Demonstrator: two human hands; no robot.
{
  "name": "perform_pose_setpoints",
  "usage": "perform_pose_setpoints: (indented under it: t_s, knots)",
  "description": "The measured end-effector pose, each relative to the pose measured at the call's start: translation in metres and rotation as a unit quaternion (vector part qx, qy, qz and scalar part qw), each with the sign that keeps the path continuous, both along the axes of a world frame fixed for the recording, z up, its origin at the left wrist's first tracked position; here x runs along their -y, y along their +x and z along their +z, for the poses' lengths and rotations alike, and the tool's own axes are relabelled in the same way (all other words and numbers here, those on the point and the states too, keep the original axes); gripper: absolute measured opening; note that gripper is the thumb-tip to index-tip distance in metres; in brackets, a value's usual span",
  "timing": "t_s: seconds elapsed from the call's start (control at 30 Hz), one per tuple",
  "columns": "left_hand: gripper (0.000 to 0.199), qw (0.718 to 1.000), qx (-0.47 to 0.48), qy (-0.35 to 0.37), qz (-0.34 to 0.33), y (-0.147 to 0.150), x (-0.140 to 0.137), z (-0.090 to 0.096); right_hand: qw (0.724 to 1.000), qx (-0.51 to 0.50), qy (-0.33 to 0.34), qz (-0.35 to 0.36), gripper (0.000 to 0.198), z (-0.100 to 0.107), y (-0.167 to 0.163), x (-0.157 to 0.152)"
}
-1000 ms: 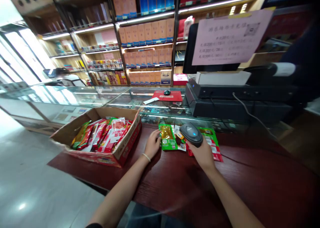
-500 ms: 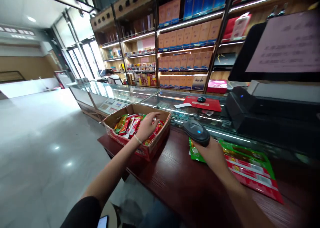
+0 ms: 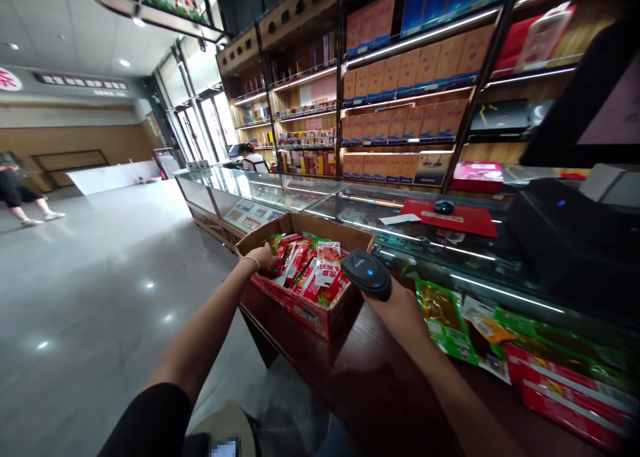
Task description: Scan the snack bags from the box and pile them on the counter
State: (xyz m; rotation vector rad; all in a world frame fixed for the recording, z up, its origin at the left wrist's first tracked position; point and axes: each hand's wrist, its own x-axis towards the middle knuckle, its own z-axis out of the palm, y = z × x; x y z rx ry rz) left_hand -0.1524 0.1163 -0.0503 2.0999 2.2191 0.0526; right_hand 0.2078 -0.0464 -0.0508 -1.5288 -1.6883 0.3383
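My right hand (image 3: 403, 307) grips a black barcode scanner (image 3: 367, 273) with a lit blue spot, held beside the right end of an open cardboard box (image 3: 295, 305). Red and green snack packets (image 3: 300, 260) fill the box, and a white-and-red packet (image 3: 328, 263) lies on top at its right side. My left hand (image 3: 263, 255) reaches over the left rim and touches packets there. Its fingertips are partly hidden among them, so its grip is unclear. Right of my right hand, a green packet (image 3: 443, 317) and red packets (image 3: 565, 390) lie on the dark wooden surface.
A glass counter (image 3: 360, 207) runs behind the box, bearing a red mat (image 3: 450, 218) with a computer mouse (image 3: 444, 207). A dark monitor (image 3: 565, 110) stands at right. Shelves of boxes line the back wall. People are visible at the far left and behind the counter.
My left hand has moved from above the middle of the box to its left end. The scanner has come closer to the box's right end. The view has turned left.
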Motion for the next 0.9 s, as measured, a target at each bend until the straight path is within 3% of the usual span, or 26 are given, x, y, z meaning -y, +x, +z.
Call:
perform_pose_setpoints:
  t_s: [0.07,0.27,0.43,0.53,0.63,0.8,0.9]
  knots:
    - [0.057,1.0,-0.018,-0.014,0.008,0.004,-0.001,-0.002,1.0,0.008,-0.002,0.002,0.034,-0.001,0.001,0.001]
    - [0.037,0.999,-0.034,0.03,-0.012,0.018,0.016,0.003,1.0,-0.019,0.011,-0.009,0.035,-0.003,0.007,0.001]
    - [0.034,0.987,0.023,0.154,-0.032,0.027,0.033,0.014,0.999,-0.041,0.023,0.001,0.035,0.003,0.012,0.007]
    - [0.035,0.952,0.151,0.257,-0.076,0.037,0.036,0.026,0.998,-0.043,0.025,-0.025,0.034,0.011,0.021,0.015]
    - [0.033,0.905,0.287,0.302,-0.083,0.056,0.035,0.039,0.997,-0.043,0.037,-0.054,0.033,0.016,0.036,0.023]
    - [0.045,0.81,0.529,0.226,-0.111,0.107,0.04,0.053,0.994,-0.049,0.046,-0.091,0.034,0.012,0.068,0.033]
    - [0.047,0.761,0.614,0.164,-0.132,0.143,0.05,0.056,0.991,-0.047,0.032,-0.123,0.033,0.006,0.09,0.041]
